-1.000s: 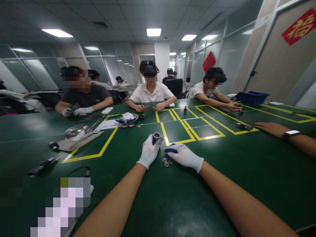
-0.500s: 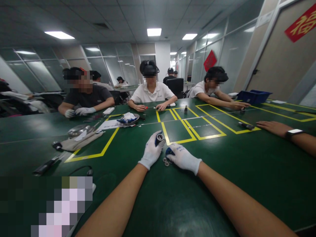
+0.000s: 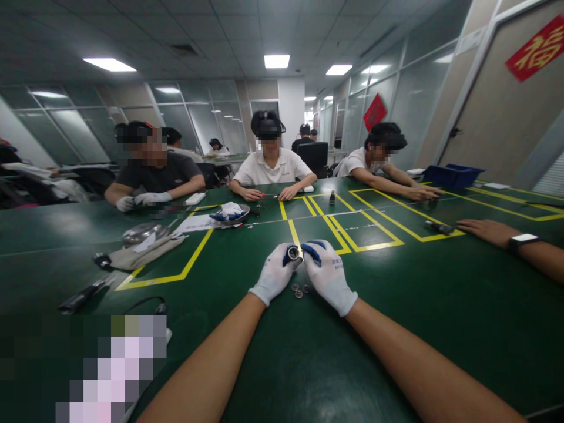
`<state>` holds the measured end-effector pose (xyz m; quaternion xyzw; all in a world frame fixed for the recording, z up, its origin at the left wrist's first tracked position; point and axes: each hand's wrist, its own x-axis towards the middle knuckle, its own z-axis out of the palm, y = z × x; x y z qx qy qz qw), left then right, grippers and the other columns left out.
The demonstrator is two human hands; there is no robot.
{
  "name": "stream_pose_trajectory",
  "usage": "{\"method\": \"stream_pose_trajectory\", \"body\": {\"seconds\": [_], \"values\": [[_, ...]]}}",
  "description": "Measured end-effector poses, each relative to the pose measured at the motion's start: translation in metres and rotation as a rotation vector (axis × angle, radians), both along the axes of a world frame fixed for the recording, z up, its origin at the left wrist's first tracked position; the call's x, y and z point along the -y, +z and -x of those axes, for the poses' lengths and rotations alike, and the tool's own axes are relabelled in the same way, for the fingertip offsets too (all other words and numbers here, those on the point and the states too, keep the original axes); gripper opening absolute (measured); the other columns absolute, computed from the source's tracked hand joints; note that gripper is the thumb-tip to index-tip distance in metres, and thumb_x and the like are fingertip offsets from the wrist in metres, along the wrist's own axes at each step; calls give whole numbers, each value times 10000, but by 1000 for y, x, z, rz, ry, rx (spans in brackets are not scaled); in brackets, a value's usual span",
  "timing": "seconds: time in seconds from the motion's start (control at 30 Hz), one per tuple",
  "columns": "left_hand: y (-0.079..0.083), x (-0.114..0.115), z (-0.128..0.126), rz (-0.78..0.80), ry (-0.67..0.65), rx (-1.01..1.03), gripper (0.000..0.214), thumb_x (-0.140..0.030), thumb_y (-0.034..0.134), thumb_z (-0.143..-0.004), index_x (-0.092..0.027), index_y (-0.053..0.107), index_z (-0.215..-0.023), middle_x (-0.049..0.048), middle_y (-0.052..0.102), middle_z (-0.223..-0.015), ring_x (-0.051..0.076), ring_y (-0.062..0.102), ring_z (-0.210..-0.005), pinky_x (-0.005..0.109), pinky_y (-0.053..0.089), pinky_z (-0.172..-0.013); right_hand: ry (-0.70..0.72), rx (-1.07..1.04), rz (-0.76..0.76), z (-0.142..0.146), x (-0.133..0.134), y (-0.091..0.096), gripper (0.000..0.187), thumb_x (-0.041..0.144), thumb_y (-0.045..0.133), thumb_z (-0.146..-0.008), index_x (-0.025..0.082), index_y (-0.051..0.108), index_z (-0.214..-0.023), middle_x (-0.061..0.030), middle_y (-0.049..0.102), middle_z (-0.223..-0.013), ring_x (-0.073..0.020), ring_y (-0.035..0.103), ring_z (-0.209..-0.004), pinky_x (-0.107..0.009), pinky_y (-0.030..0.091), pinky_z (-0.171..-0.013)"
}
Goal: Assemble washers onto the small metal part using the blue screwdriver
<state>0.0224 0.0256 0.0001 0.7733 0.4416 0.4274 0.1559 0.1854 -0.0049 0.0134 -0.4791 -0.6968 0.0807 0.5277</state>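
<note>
My left hand [image 3: 275, 273], in a white glove with blue fingertips, is closed around a dark cylindrical part [image 3: 292, 253]. The part's round open end, with a metal ring inside, faces up toward me. Close against its right side is my right hand [image 3: 326, 271], gloved the same way, its fingers bent together at the part. Whatever lies between those right fingertips is hidden. Just below the hands, a few small round metal pieces that look like gears [image 3: 299, 293] lie on the green table [image 3: 352, 352].
Yellow tape [image 3: 378, 243] marks rectangles on the table. On the left lie a metal bowl [image 3: 143, 234], a grey glove [image 3: 136, 254] and a black-handled tool [image 3: 81, 296]. A small dark bottle [image 3: 332, 198] and a dark cylindrical tool [image 3: 438, 227] stand or lie farther off. A co-worker's hand [image 3: 487, 231] rests at right.
My right hand has risen from beside the small metal pieces to the dark cylindrical part. My left hand has shifted slightly right and down with the part, so the hands are now together.
</note>
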Motion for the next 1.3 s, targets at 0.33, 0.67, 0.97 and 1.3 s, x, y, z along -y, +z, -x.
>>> {"method": "stream_pose_trajectory", "body": {"seconds": [0.33,0.67,0.97,1.3], "values": [[-4,-2,0,-16,-38,-9,400,-438,602,-928,-171,602,-1227,124,675,-1200,260,638,-1128,392,503,-1000,-1,-8,3,-5,-4,3,133,241,642,-859,201,693,-976,-89,676,-1038,-232,636,-981,-347,516,-910],[-4,-3,1,3,-35,0,402,-439,614,-924,-169,606,-1221,116,678,-1201,257,637,-1128,390,501,-1004,97,110,-37,-6,-1,1,224,159,548,-902,178,700,-1065,-104,663,-1120,-220,633,-1045,-334,507,-967],[-8,-5,1,-6,-25,-4,401,-237,629,-877,-159,587,-1268,124,659,-1262,264,615,-1193,425,480,-1067,116,147,-56,-6,-3,-1,158,177,621,-900,180,713,-1028,-86,672,-1033,-219,644,-958,-337,524,-868],[-3,1,-2,-38,-16,-43,432,-192,629,-860,-144,577,-1286,127,647,-1266,254,612,-1183,426,494,-1060,106,158,-86,-10,-5,-5,154,192,617,-917,198,723,-1029,-83,683,-1020,-221,654,-940,-338,531,-846]]}}
